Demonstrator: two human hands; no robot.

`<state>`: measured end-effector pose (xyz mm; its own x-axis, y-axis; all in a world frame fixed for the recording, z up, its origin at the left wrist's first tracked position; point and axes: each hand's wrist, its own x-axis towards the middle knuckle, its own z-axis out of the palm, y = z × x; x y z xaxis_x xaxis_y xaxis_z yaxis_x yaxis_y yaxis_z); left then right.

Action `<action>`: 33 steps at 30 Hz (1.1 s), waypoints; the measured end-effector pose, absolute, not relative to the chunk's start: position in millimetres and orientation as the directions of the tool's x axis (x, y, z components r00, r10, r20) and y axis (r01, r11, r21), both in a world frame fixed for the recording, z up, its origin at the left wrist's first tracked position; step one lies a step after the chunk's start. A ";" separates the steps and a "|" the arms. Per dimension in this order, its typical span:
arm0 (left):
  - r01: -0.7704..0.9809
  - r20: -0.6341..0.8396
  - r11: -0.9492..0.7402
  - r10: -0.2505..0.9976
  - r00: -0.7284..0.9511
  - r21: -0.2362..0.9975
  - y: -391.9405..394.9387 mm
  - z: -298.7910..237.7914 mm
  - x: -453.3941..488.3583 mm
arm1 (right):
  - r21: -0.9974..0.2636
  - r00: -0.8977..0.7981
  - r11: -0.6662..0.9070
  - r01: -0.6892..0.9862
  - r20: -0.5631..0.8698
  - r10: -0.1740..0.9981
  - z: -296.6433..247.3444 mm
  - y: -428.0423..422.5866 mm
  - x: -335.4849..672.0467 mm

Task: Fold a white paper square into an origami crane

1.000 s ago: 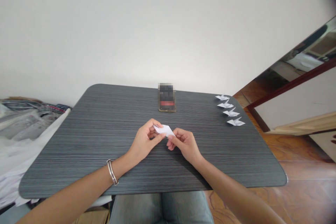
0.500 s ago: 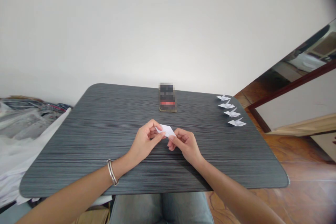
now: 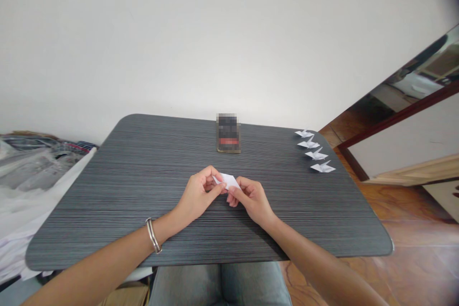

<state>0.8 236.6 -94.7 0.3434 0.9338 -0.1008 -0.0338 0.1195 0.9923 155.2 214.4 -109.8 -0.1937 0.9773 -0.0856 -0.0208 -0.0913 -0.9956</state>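
Between my two hands is a small folded piece of white paper (image 3: 229, 181), held just above the dark table. My left hand (image 3: 201, 190) pinches its left end, thumb along the lower edge and fingers curled behind. At the right end, my right hand (image 3: 252, 198) grips the paper between thumb and curled fingers. Parts of the fingers behind the paper are hidden. A silver bangle (image 3: 153, 235) circles my left wrist. Over at the table's right edge, several white paper cranes (image 3: 317, 154) stand in a row, apart from my hands.
A dark, blurred-out phone-like object (image 3: 228, 134) stands at the back of the grey-black striped table (image 3: 150, 153), close to the white wall (image 3: 201, 33). Plastic-wrapped and white material (image 3: 32, 177) lies to the left. A wooden-framed panel (image 3: 394, 138) is at the right.
My hands and the folded paper have shifted very slightly downward. My right thumb has moved a little left along the paper's lower edge. The cranes stay in place.
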 end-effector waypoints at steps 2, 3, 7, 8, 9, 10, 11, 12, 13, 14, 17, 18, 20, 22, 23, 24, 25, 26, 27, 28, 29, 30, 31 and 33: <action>-0.044 -0.130 0.155 0.928 0.348 0.987 237.2 -94.4 0.8 | -0.995 -0.197 -0.098 -0.026 -0.091 0.976 -110.1 214.8 155.5; -0.045 -0.140 0.166 0.926 0.352 0.985 237.7 -94.3 0.7 | -0.994 -0.197 -0.101 -0.028 -0.094 0.976 -110.2 215.1 155.7; -0.029 -0.150 0.172 0.919 0.364 0.985 240.0 -95.2 -0.5 | -0.993 -0.193 -0.112 -0.037 -0.103 0.976 -110.1 216.2 156.7; -0.025 -0.151 0.172 0.917 0.369 0.985 240.6 -95.7 -1.0 | -0.993 -0.194 -0.115 -0.039 -0.105 0.975 -110.0 216.4 157.0; -0.021 -0.152 0.173 0.915 0.374 0.985 241.2 -96.2 -1.5 | -0.992 -0.194 -0.118 -0.041 -0.108 0.975 -109.9 216.6 157.3; -0.018 -0.153 0.173 0.912 0.381 0.985 241.7 -96.6 -2.0 | -0.992 -0.194 -0.121 -0.043 -0.110 0.975 -109.9 216.8 157.7; -0.014 -0.155 0.174 0.908 0.390 0.985 242.2 -97.0 -2.6 | -0.991 -0.193 -0.123 -0.044 -0.113 0.975 -110.0 217.1 158.0; -0.011 -0.155 0.174 0.904 0.398 0.985 242.7 -97.2 -3.3 | -0.991 -0.190 -0.126 -0.043 -0.116 0.975 -110.1 217.3 158.4; -0.014 -0.154 0.174 0.900 0.407 0.985 243.0 -97.3 -4.1 | -0.991 -0.187 -0.128 -0.043 -0.118 0.975 -110.4 217.6 158.7; -0.022 -0.150 0.176 0.895 0.420 0.984 243.3 -97.3 -4.8 | -0.991 -0.184 -0.130 -0.042 -0.120 0.976 -110.8 217.9 159.1; -0.069 -0.129 0.180 0.878 0.460 0.981 243.2 -96.8 -6.8 | -0.991 -0.178 -0.129 -0.038 -0.120 0.977 -112.2 218.5 159.8; -0.077 -0.122 0.178 0.875 0.469 0.981 243.0 -96.6 -7.0 | -0.991 -0.179 -0.129 -0.037 -0.120 0.977 -112.6 218.6 159.8; -0.052 -0.121 0.163 0.878 0.463 0.985 242.3 -96.1 -6.3 | -0.991 -0.185 -0.131 -0.031 -0.123 0.975 -113.0 218.2 159.4; 0.016 -0.136 0.143 0.895 0.425 0.990 241.7 -95.3 -4.6 | -0.991 -0.191 -0.129 -0.019 -0.123 0.974 -112.9 217.4 158.5; 0.049 -0.144 0.136 0.904 0.402 0.990 241.4 -94.8 -3.7 | -0.992 -0.191 -0.125 -0.011 -0.121 0.974 -112.9 217.0 158.0; 0.072 -0.150 0.132 0.911 0.384 0.989 241.1 -94.3 -2.7 | -0.993 -0.191 -0.121 -0.002 -0.118 0.974 -112.8 216.6 157.4; 0.084 -0.155 0.133 0.914 0.374 0.988 240.9 -93.7 -1.9 | -0.993 -0.190 -0.118 0.007 -0.117 0.975 -112.8 216.3 156.9; 0.084 -0.159 0.138 0.914 0.372 0.987 240.6 -93.1 -1.3 | -0.993 -0.190 -0.116 0.015 -0.117 0.975 -112.8 216.0 156.5; 0.080 -0.163 0.143 0.913 0.374 0.986 240.4 -92.6 -0.9 | -0.993 -0.191 -0.117 0.023 -0.119 0.974 -112.9 215.8 156.1; 0.076 -0.165 0.147 0.911 0.377 0.986 240.1 -92.2 -0.6 | -0.992 -0.192 -0.119 0.030 -0.122 0.974 -113.1 215.8 155.8; 0.073 -0.167 0.151 0.911 0.378 0.986 239.8 -92.0 -0.5 | -0.992 -0.193 -0.120 0.037 -0.125 0.973 -113.1 215.7 155.6; 0.071 -0.169 0.154 0.910 0.378 0.986 239.5 -91.9 -0.4 | -0.992 -0.194 -0.121 0.044 -0.128 0.973 -113.1 215.7 155.4; 0.070 -0.170 0.155 0.911 0.377 0.985 239.3 -92.0 -0.3 | -0.991 -0.195 -0.120 0.051 -0.128 0.972 -112.9 215.6 155.2; 0.064 -0.171 0.158 0.909 0.379 0.985 239.0 -92.4 -0.2 | -0.991 -0.195 -0.117 0.064 -0.127 0.972 -112.0 215.5 155.0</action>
